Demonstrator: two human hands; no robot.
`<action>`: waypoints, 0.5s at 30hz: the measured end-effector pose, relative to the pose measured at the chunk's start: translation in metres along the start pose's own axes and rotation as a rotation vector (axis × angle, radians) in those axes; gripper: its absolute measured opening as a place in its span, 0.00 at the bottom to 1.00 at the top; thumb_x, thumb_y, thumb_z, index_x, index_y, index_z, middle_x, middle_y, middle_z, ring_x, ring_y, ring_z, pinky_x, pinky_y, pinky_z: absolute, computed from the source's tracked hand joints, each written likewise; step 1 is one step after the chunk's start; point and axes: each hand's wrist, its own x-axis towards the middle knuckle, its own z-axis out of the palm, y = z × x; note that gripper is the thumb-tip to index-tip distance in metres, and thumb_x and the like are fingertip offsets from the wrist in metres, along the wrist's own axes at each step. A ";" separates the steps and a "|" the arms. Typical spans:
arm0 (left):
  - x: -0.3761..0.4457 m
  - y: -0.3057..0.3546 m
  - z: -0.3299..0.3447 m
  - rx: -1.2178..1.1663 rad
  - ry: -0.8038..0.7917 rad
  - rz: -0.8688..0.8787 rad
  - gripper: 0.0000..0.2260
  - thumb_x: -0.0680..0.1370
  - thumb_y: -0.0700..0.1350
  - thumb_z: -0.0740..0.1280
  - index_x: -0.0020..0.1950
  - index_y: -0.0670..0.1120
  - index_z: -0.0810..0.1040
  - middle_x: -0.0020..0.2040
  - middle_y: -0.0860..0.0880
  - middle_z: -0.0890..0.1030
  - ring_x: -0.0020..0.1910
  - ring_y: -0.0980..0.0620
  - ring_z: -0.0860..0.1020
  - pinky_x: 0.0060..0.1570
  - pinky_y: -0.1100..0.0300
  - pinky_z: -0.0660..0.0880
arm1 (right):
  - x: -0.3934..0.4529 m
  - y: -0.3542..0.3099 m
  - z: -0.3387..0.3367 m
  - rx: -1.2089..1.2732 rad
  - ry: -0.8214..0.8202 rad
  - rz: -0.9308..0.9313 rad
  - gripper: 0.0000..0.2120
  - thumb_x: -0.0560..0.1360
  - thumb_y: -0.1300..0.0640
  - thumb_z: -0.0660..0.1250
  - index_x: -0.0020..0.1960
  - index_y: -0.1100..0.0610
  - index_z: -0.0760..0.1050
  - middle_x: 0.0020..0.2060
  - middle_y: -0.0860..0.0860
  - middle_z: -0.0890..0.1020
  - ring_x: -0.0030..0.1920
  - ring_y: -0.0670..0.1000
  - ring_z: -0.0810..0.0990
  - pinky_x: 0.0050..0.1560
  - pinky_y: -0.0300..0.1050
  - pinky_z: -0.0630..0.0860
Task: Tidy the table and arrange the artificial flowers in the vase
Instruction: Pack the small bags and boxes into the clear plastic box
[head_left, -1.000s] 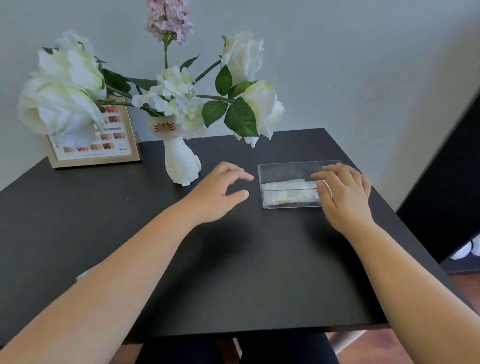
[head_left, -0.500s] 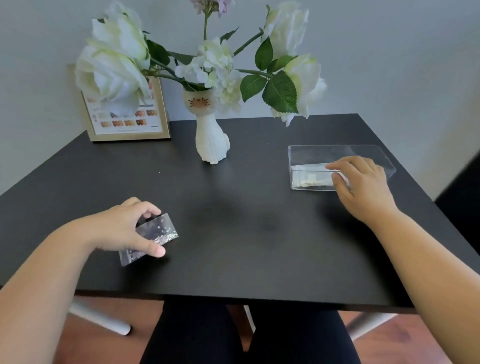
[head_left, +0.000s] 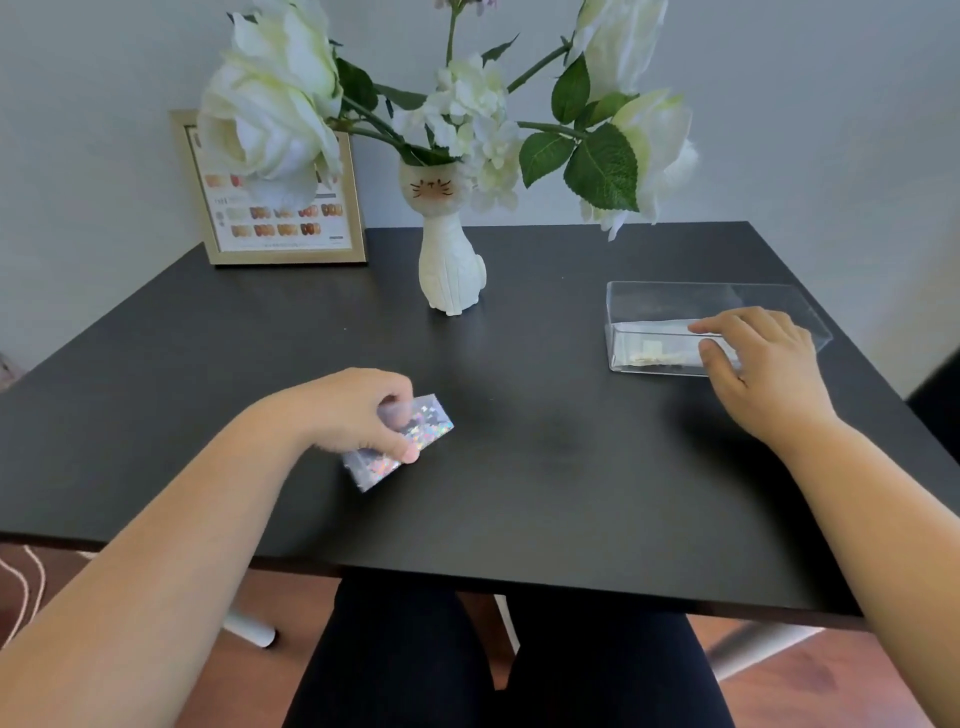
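Note:
A white cat-shaped vase (head_left: 451, 270) stands at the back middle of the black table (head_left: 545, 467). It holds white artificial roses (head_left: 270, 104) with green leaves and a small white blossom cluster. My left hand (head_left: 358, 410) grips a small glittery clear packet (head_left: 415, 441), lifted slightly over the table's front left. My right hand (head_left: 758, 364) rests on the near right corner of a clear plastic box (head_left: 660, 322) at the right side. Small pale items lie inside the box.
A gold-framed card with colour samples (head_left: 283, 218) leans against the wall at the back left. The table's front edge runs just above my legs. A dark object (head_left: 940, 405) stands beyond the right edge.
My left hand drew back from beside the box to the front left, took hold of the glittery packet and has carried it rightward. My right hand stayed on the box.

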 end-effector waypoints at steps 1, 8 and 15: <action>0.005 0.008 0.002 -0.016 0.015 0.032 0.14 0.65 0.57 0.77 0.38 0.57 0.72 0.41 0.58 0.79 0.38 0.54 0.77 0.36 0.57 0.70 | 0.000 0.000 0.000 0.004 -0.001 0.003 0.10 0.78 0.61 0.64 0.57 0.57 0.79 0.54 0.57 0.80 0.58 0.62 0.72 0.59 0.57 0.64; 0.038 0.093 0.004 0.052 0.009 0.336 0.11 0.73 0.51 0.71 0.53 0.61 0.75 0.38 0.58 0.82 0.38 0.58 0.80 0.39 0.57 0.75 | -0.001 0.007 -0.008 0.069 0.041 0.075 0.11 0.78 0.60 0.63 0.58 0.57 0.78 0.55 0.55 0.79 0.59 0.59 0.72 0.58 0.52 0.66; 0.076 0.202 -0.010 0.388 0.473 0.821 0.16 0.78 0.42 0.64 0.65 0.53 0.71 0.51 0.53 0.78 0.47 0.49 0.78 0.43 0.51 0.75 | -0.002 0.017 -0.012 0.155 0.064 0.181 0.13 0.77 0.59 0.62 0.61 0.52 0.74 0.58 0.50 0.77 0.61 0.52 0.70 0.56 0.46 0.66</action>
